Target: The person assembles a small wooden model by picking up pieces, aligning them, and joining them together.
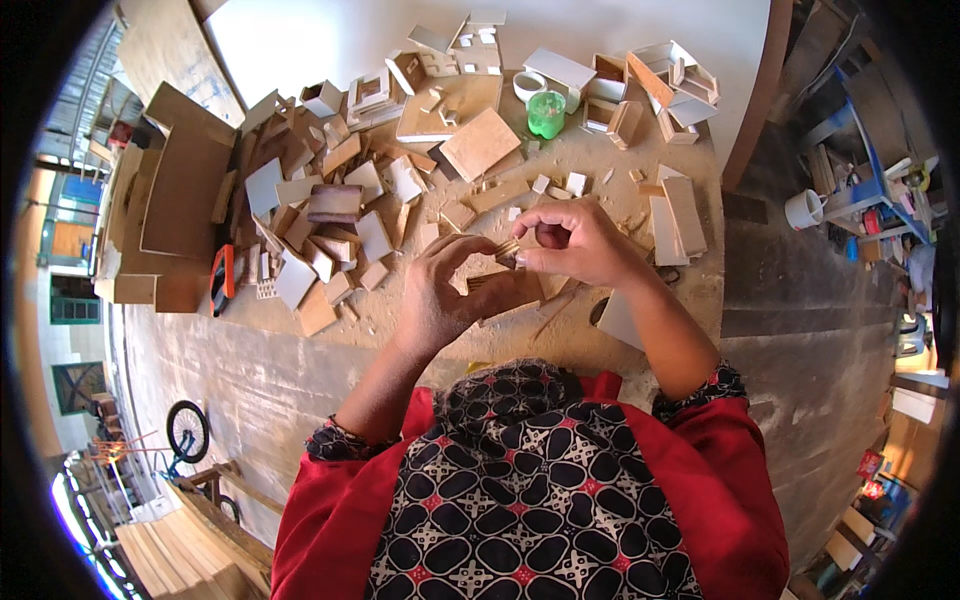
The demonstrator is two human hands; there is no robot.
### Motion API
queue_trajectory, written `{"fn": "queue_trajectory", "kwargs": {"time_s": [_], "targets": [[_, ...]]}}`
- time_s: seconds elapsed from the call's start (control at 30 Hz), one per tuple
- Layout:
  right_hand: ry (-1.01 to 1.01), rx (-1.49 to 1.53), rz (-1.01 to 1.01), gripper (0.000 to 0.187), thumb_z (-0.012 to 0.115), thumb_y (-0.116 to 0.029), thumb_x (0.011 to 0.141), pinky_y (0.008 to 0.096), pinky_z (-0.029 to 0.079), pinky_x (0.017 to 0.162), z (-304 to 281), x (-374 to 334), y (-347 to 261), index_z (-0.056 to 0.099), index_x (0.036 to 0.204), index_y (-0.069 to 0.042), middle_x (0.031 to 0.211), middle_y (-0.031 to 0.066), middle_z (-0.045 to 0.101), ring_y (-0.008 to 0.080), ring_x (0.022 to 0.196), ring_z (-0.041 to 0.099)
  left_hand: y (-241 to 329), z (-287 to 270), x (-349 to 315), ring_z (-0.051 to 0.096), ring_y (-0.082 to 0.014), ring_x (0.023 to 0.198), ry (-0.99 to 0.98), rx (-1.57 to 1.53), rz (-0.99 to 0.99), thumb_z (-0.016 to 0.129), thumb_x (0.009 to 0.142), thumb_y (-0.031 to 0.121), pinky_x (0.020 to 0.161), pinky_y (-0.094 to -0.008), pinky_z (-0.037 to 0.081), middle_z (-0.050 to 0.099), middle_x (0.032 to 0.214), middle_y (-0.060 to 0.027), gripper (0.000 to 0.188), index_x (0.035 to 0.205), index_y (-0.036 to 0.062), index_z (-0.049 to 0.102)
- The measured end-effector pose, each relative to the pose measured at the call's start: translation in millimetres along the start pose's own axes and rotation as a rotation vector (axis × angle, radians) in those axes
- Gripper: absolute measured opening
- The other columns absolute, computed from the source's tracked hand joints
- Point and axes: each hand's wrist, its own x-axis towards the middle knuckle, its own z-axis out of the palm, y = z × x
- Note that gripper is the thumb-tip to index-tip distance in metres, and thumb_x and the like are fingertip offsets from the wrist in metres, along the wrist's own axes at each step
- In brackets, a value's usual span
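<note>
Over the front of the workbench [560, 345], my two hands meet around a small ridged piece of wood [507, 254]. My left hand [445, 290] curls about it from the left, thumb and fingers closed on it. From the right, the thumb and forefinger of my right hand [580, 240] pinch its upper end. The fingers cover much of the piece, so its full shape is hidden. Behind my hands lie a pale wooden strip [497, 195] and a small white block [576, 184], among sawdust and shavings.
A heap of wood offcuts [335, 203] covers the bench's left side, with an orange-handled saw [222, 280] at its edge. Farther back are a small wooden house model [470, 55], a green plastic bottle bottom [546, 115] and open wooden boxes [612, 118]. Stacked boards [680, 215] lie right.
</note>
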Motion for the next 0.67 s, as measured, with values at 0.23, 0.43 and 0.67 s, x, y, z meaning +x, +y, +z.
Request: {"fn": "queue_trajectory", "kwargs": {"time_s": [0.23, 0.43, 0.67], "targets": [[0.023, -0.017, 0.004, 0.021, 0.073, -0.012, 0.079, 0.0198, 0.036, 0.055, 11, 6, 0, 0.067, 0.096, -0.001, 0.068, -0.0047, 0.053, 0.0025, 0.061, 0.041, -24, 2, -10, 0.061, -0.0128, 0.092, 0.073, -0.263, -0.131, 0.069, 0.084, 0.01, 0.086, -0.029, 0.047, 0.067, 0.096, -0.0071, 0.024, 0.103, -0.0042, 0.064], [0.042, 0.086, -0.017, 0.025, 0.072, -0.011, 0.081, 0.0195, 0.043, 0.058, 22, 9, 9, 0.068, 0.104, -0.003, 0.073, -0.003, 0.061, 0.0011, 0.062, 0.05, -20, 4, -19, 0.062, -0.0108, 0.091, 0.115, -0.631, -0.309, 0.066, 0.086, 0.007, 0.08, -0.0237, 0.048, 0.067, 0.095, -0.0068, 0.022, 0.105, -0.0039, 0.061], [0.197, -0.151, -0.005, 0.028, 0.072, -0.012, 0.079, 0.0223, 0.043, 0.049, 27, 7, -12, 0.066, 0.106, -0.005, 0.073, 0.0039, 0.067, 0.0058, 0.054, 0.054, -15, 11, -17, 0.065, -0.012, 0.087, 0.263, -0.6, -0.331, 0.067, 0.087, 0.009, 0.077, -0.0235, 0.05, 0.068, 0.092, -0.0078, 0.021, 0.102, -0.0042, 0.061]]}}
